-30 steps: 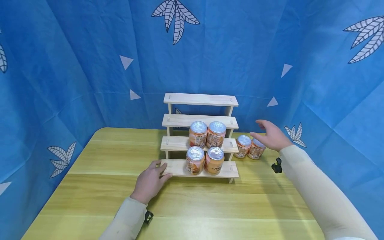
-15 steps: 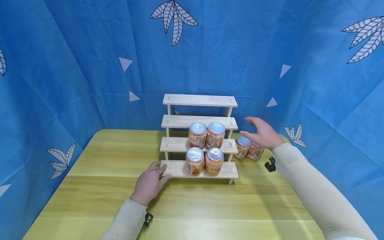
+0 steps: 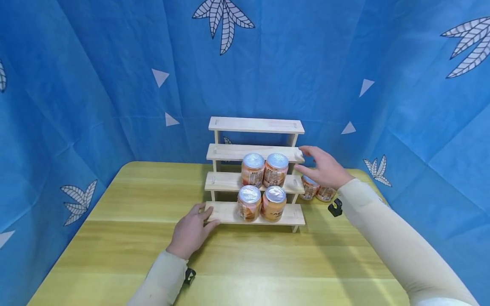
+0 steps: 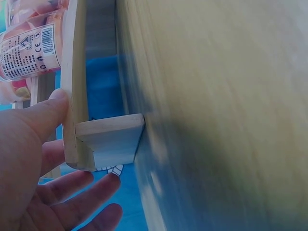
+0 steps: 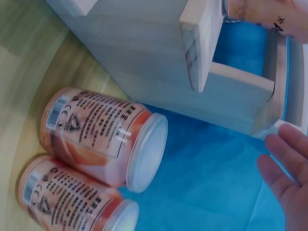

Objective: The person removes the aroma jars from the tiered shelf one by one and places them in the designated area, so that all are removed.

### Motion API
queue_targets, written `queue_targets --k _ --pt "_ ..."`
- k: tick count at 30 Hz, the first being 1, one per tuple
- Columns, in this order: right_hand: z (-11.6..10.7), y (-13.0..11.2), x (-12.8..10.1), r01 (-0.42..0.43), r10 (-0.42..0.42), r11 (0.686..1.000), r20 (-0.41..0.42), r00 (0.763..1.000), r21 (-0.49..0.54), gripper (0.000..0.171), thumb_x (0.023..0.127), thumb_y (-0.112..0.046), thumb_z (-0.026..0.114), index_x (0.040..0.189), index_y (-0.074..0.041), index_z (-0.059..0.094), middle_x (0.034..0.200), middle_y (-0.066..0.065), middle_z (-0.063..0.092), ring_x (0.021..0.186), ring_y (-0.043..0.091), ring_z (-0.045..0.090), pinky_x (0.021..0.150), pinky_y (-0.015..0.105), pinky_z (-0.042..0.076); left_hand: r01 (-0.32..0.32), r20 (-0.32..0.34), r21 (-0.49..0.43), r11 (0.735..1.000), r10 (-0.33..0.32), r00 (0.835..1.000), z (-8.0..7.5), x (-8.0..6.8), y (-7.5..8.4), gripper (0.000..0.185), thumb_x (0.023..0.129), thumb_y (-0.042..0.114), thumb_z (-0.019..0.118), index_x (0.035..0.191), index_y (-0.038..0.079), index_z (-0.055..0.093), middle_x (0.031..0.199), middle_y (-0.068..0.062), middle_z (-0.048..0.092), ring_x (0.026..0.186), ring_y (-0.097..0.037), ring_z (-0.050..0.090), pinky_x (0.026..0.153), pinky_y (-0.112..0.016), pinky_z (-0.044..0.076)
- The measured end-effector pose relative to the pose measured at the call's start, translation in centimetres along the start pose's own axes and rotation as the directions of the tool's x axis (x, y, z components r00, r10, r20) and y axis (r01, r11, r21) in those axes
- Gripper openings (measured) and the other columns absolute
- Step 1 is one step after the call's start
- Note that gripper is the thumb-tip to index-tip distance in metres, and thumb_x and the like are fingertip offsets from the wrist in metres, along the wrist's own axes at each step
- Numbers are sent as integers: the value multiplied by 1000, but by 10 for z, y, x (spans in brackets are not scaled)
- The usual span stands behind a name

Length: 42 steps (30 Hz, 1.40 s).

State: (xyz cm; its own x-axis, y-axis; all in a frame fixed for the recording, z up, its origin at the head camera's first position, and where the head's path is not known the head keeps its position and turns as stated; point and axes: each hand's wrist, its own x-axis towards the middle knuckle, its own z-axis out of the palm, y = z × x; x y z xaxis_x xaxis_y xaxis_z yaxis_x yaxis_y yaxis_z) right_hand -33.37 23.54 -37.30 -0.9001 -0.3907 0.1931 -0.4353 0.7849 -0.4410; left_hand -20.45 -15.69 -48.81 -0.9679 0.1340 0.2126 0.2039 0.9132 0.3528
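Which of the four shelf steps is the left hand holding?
The left hand holds the bottom step, lowest and frontmost, at its left end.

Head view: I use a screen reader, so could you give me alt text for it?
A four-step wooden rack stands on a yellow table with four orange cans on its lower two steps. The left hand holds the bottom step's left end; the open right hand is at the rack's right side, above two more cans.

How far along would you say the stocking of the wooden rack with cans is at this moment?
Four cans stand on the rack: two on the bottom step and two on the second step. The left hand holds the bottom step's left end; the right hand, open and empty, hovers by the rack's right side. Two cans wait on the table, and the upper two shelves are bare.
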Motion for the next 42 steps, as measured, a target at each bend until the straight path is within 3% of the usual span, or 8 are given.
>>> queue_targets --k 3,8,14,34,42 --pt "0 -4 2 11 -11 1000 -2 1000 -3 80 96 -59 59 155 -12 35 147 16 47 134 36 47 106 60 42 -17 -2 -4 1000 17 1000 -2 2 0 59 95 46 68 138 7 62 144 -22 53 118 -41 62 90 -51 56" --pt "6 -13 10 60 -60 998 19 998 6 81 96 -63 57 155 -12 36 143 16 50 131 36 48 106 60 41 11 -10 -8 1000 -11 1000 -4 -3 -3 57 93 42 72 137 7 63 143 -22 53 113 -41 65 86 -51 58" --pt "10 -16 6 42 -42 999 8 999 23 82 92 -65 61 153 -15 40 142 10 53 131 30 51 107 57 42 -37 -18 -2 999 37 999 1 -1 -2 57 94 45 70 137 8 63 143 -23 53 106 -40 68 80 -49 60" --pt "29 -39 17 212 -216 974 45 975 73 90 86 -53 76 154 -7 39 146 11 53 134 31 50 111 55 40 7 -5 -27 1000 -7 1000 2 -6 -5 59 93 45 71 138 9 62 145 -21 52 115 -41 64 87 -51 58" --pt "29 -46 18 210 -212 977 36 977 40 87 84 -48 80 153 -10 42 143 9 55 130 30 52 113 59 34 -17 -30 -29 999 16 999 0 -2 -5 58 92 45 71 136 8 63 143 -21 54 113 -39 65 85 -50 58"
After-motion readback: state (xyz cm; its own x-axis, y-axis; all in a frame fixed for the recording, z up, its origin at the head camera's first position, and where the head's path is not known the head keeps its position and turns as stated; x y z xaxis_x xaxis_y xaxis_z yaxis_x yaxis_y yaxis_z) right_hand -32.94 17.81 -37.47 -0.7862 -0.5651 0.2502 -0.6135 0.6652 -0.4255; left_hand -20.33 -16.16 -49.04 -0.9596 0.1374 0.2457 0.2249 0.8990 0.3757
